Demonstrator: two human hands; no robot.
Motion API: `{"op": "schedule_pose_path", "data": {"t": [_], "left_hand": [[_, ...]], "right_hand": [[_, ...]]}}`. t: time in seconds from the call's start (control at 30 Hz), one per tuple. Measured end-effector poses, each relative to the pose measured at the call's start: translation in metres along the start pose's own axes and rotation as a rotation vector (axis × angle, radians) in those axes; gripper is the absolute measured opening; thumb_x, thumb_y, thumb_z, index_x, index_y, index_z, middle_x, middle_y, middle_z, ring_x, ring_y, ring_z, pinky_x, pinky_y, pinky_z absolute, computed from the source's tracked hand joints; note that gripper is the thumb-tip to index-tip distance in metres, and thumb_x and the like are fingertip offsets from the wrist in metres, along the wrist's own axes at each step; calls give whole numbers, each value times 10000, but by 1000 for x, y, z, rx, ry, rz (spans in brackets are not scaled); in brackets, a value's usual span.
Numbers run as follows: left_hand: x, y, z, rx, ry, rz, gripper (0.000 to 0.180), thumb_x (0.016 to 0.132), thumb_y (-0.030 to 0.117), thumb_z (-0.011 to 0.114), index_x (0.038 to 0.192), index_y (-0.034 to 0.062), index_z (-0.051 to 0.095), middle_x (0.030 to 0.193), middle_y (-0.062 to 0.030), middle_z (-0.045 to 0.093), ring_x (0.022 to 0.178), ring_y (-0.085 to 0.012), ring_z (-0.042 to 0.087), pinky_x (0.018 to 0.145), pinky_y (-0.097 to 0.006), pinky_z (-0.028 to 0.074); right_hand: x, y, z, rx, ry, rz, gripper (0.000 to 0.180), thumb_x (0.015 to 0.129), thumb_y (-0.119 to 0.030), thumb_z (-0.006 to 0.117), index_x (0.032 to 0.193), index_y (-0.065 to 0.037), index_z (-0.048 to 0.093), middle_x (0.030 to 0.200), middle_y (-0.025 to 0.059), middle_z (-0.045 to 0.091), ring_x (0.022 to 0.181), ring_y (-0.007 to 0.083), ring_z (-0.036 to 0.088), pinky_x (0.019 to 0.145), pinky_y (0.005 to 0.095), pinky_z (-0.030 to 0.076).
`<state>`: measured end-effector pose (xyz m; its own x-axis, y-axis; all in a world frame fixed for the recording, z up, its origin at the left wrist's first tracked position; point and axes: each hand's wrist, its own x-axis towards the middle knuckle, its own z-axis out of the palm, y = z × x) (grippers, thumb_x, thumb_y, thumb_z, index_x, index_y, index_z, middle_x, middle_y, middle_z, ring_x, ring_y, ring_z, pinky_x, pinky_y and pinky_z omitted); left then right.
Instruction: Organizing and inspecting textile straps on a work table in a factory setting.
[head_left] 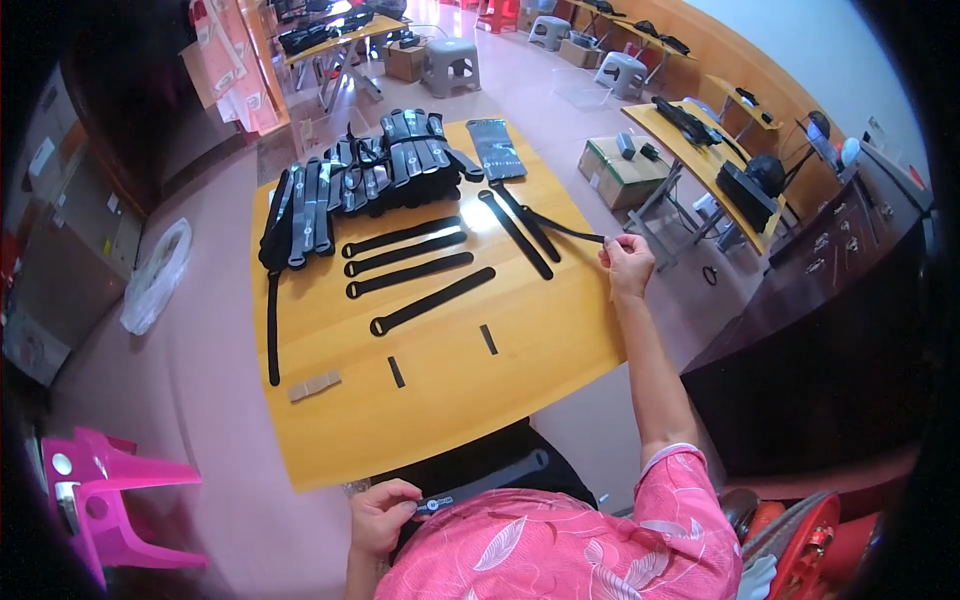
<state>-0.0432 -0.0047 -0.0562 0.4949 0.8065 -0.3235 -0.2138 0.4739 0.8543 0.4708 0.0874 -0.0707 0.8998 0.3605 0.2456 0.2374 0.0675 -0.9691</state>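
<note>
My right hand [628,262], at the table's right edge, pinches the end of a black strap [568,228], which stretches back leftward over the table. Beside it lie two more black straps [515,235]. Low over my lap, my left hand [384,514] grips one end of a grey-faced strap [490,484] with a rounded, holed far end. Several black straps with ring ends [432,300] lie in a row mid-table. Behind them is a heap of bundled straps [385,165], and a flat grey packet [496,150] sits to its right.
Two short black strips [488,340] and a small tan piece [315,386] lie near the front of the wooden table [400,440]. One strap [273,330] hangs along the left side. A pink stool [110,500] stands left, a carton [620,172] and a side table [690,150] right.
</note>
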Motion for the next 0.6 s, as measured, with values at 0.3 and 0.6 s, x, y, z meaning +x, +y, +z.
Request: {"op": "schedule_pose_path", "data": {"t": [0.3,0.6], "left_hand": [[5,10,15,206,-82,-28,157,803,-112,561,921,-52,645,888,-92,628,708,-152,640,643,-249,548],[7,12,18,-39,0,11,95,835,-39,589,913,-53,643,771,-106,638,636,-170,635,593,-277,528]], "right_hand": [[-49,-23,-34,-710,-239,-238,199,764,-208,668,877,-44,679,767,180,668,712,314,666,664,393,525],[-203,-135,-15,-351,-1204,-479,319,769,-157,703,1052,-25,641,845,179,642,778,338,633,708,393,513]]}}
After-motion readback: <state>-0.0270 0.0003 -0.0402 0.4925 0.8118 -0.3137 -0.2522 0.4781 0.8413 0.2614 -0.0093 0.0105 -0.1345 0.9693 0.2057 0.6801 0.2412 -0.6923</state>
